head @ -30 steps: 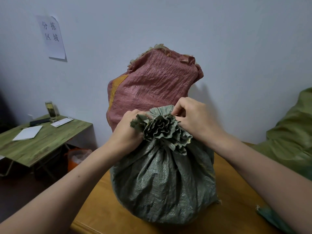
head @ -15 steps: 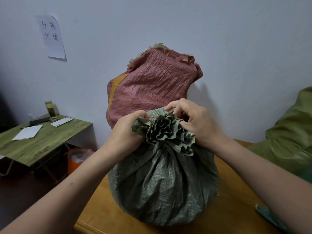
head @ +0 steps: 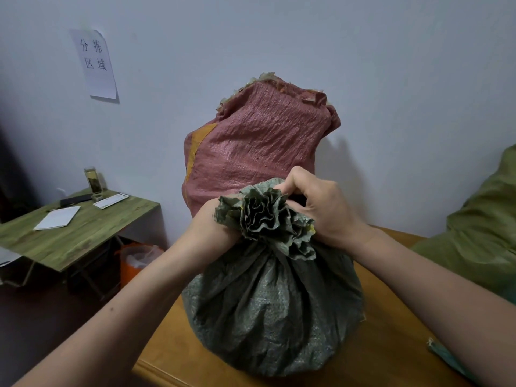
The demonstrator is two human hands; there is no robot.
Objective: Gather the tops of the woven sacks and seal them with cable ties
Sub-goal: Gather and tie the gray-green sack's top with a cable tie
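Head view: no cable tie shows, so the risk I judge is that the stiff pleats spring open if either grip slackens. The grey-green woven sack [head: 273, 317] stands on the wooden surface [head: 377, 353] at lower centre. Its gathered top [head: 265, 216] sits between both hands. The left hand [head: 209, 227] clamps the neck from the left. The right hand [head: 324, 210] has its fingers [head: 290, 188] curled and pinching the folds on the right.

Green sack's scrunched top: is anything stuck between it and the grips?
Nothing visible is. The left grip and right grip hold the grey-green woven sack right at its ruffled gathered top, one on each side, touching the fabric directly.
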